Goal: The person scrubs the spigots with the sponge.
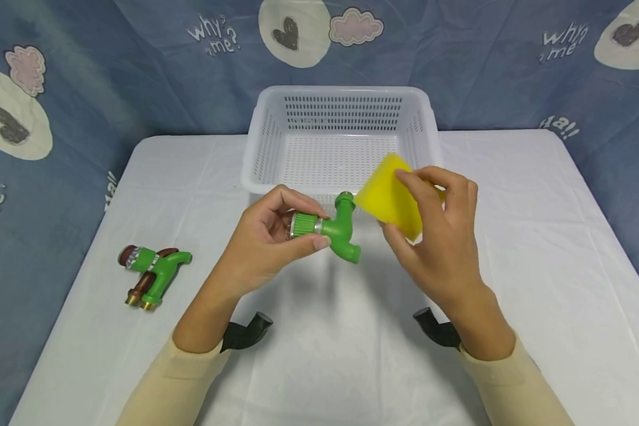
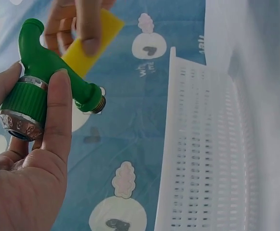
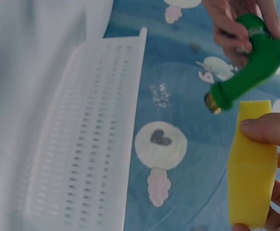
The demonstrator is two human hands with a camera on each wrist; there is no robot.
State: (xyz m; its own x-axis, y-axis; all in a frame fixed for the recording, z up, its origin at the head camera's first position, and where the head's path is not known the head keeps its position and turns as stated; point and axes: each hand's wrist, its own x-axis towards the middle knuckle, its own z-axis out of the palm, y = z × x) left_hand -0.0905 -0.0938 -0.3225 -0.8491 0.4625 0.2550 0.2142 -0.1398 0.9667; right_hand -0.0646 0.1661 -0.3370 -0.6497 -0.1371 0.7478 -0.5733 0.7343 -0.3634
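My left hand [image 1: 266, 242] grips a green faucet [image 1: 342, 228] by its ribbed knob end, thumb and fingers on either side. In the left wrist view the faucet [image 2: 39, 62] shows a silver collar, and its threaded brass end [image 2: 100, 103] points away from the palm. A yellow sponge [image 1: 391, 195] is pinched between the thumb and fingers of my right hand [image 1: 442, 236], just right of the faucet. The right wrist view shows the sponge [image 3: 253, 168] near the faucet's green pipe [image 3: 246, 82]; whether they touch I cannot tell.
A white perforated plastic basket [image 1: 341, 94] stands at the back of the white-covered table [image 1: 538, 248], just beyond the hands. On the left lie a green faucet [image 1: 165, 275] and a brown one [image 1: 142, 287], close together. Blue printed cloth [image 1: 474, 77] hangs behind.
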